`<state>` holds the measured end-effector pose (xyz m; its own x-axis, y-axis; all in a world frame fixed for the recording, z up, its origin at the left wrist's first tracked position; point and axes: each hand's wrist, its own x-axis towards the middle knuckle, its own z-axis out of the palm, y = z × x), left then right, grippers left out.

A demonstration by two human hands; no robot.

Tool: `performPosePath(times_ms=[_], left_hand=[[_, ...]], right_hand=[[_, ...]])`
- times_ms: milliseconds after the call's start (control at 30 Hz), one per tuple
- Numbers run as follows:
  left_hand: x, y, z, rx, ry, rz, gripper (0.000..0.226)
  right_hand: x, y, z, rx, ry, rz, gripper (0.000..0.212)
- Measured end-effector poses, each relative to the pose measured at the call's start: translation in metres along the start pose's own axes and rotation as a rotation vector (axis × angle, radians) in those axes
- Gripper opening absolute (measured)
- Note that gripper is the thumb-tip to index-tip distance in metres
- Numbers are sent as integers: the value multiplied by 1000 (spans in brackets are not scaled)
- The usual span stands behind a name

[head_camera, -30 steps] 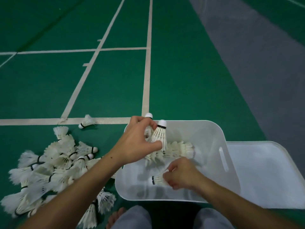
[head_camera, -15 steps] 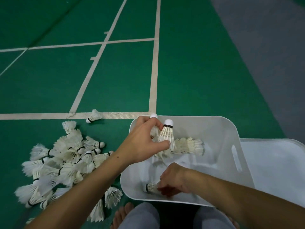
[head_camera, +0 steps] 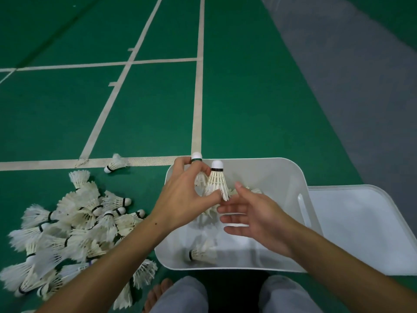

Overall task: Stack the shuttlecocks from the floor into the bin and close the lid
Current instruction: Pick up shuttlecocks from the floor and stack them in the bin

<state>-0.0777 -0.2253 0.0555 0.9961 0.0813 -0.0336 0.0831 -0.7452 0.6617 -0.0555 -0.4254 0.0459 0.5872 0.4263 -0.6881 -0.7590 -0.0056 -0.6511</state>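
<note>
The white plastic bin (head_camera: pixel 279 177) sits open on the floor just ahead of the person's knees. Inside it, one shuttlecock (head_camera: pixel 200 254) lies on its side near the close wall, cork pointing left, and a row of nested shuttlecocks (head_camera: pixel 248 191) lies across the far half, mostly hidden behind the hands. The left hand (head_camera: pixel 182 197) hovers over the bin's left part, fingers and thumb curled round two upright shuttlecocks: one (head_camera: pixel 217 179) cork-up with a black band, and a second (head_camera: pixel 196 157) behind the fingers, only its cork and a green band showing. The right hand (head_camera: pixel 255 216) is beside it over the bin's middle, fingers straight and spread, palm turned toward the left hand, holding nothing.

The white lid (head_camera: pixel 361 227) lies flat on the floor, touching the bin's right side. Left of the bin, a loose pile of shuttlecocks (head_camera: pixel 74 227) reaches nearly to the bin's left wall; a single stray one (head_camera: pixel 115 164) lies apart on a white court line (head_camera: pixel 45 164).

Beyond the bin the green court floor (head_camera: pixel 248 98) stretches open, crossed by white lines, with a grey strip (head_camera: pixel 361 86) along the right. A bare foot (head_camera: pixel 158 294) and grey trouser knees (head_camera: pixel 180 294) sit at the bottom edge.
</note>
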Motion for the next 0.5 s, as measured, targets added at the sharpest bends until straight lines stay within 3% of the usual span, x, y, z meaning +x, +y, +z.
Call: performPosePath(times_ms=[100, 300, 500], left_hand=[[-3, 1, 0, -20, -16, 25, 44], [1, -3, -7, -26, -212, -21, 67], [10, -16, -2, 41, -289, -13, 40]], right_hand=[[-1, 3, 5, 146, -30, -4, 31], [5, 9, -5, 230, 9, -69, 30], [5, 5, -35, -32, 166, -169, 16]])
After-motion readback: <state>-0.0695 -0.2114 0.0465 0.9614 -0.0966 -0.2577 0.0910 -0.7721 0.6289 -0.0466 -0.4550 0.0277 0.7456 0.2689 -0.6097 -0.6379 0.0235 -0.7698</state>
